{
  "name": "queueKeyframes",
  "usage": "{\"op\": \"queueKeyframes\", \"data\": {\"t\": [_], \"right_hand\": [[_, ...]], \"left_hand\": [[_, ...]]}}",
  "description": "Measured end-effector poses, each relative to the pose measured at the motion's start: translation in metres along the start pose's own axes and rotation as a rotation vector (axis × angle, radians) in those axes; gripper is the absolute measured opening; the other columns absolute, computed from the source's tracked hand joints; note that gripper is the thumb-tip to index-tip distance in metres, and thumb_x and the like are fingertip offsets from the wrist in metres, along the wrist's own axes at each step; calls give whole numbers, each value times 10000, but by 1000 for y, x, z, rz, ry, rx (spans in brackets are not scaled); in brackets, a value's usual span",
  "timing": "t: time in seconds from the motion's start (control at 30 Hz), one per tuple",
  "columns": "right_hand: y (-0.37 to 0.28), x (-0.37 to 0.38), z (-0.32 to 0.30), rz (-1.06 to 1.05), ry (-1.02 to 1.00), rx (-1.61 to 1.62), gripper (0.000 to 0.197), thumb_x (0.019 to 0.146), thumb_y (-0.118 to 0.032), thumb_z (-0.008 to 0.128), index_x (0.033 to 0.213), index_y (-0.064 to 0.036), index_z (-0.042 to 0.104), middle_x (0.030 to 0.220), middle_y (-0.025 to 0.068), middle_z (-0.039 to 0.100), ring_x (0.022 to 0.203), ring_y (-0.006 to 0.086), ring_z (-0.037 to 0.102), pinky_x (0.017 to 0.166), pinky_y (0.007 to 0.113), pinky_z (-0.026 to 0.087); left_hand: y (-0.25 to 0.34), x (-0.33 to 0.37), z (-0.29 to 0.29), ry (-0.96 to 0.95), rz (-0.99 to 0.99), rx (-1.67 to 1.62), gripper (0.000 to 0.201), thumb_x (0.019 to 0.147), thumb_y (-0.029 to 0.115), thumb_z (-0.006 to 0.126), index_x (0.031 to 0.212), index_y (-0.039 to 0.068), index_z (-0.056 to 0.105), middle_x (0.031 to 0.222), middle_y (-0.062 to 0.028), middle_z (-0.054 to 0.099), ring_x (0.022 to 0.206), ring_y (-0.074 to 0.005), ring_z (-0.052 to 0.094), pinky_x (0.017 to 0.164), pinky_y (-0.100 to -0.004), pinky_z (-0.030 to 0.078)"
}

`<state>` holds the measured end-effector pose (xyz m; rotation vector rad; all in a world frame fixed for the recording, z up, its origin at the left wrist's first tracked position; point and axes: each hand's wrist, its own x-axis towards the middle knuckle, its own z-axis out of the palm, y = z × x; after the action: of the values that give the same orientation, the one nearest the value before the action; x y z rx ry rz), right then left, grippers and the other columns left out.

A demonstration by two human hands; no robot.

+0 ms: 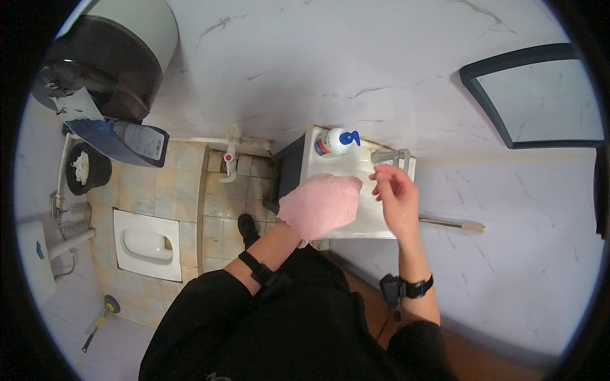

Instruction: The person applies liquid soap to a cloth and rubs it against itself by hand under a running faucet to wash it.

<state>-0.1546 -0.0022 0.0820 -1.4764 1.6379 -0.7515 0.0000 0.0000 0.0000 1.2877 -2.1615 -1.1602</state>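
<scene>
A pink cloth (321, 206) covers my left hand over the near left part of the white sink (368, 222). The fingers underneath are hidden, so I cannot make out whether they grip it or whether it is worn like a mitt. Just in front of the grey tap (389, 156) is my right hand (398, 197), bare, its fingers loosely bent and apart with nothing seen between them. Whether it touches the tap is unclear. A white pump bottle (332, 142) with a blue pump head stands at the sink's far left corner.
A framed mirror (540, 95) hangs on the right wall. Far left is a paper dispenser (105, 66) above a black bin (82, 181). A squat toilet (147, 246) is set in the tiled floor, with a small wall tap (229, 160) nearby. A pale-tipped rod (454, 223) lies beside the sink.
</scene>
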Motion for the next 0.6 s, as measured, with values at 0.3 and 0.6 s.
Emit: {"op": "queueKeyframes", "data": {"t": [0.3, 0.6], "right_hand": [[20, 135, -2, -169, -164, -523, 252, 894, -203, 618, 1072, -31, 665, 853, 147, 673, 736, 236, 628, 698, 344, 491], [44, 176, 4, -200, -490, -478, 267, 854, -218, 646, 1066, -62, 693, 806, 147, 670, 719, 241, 601, 698, 356, 488]], "left_hand": [[11, 40, -24, 3, 53, 220, 231, 715, 255, 618, 843, 65, 642, 792, -160, 661, 761, -332, 653, 671, -402, 526], [16, 76, -17, 69, -73, 326, 189, 699, 239, 599, 757, 65, 646, 727, -133, 652, 678, -310, 650, 595, -406, 523]]}}
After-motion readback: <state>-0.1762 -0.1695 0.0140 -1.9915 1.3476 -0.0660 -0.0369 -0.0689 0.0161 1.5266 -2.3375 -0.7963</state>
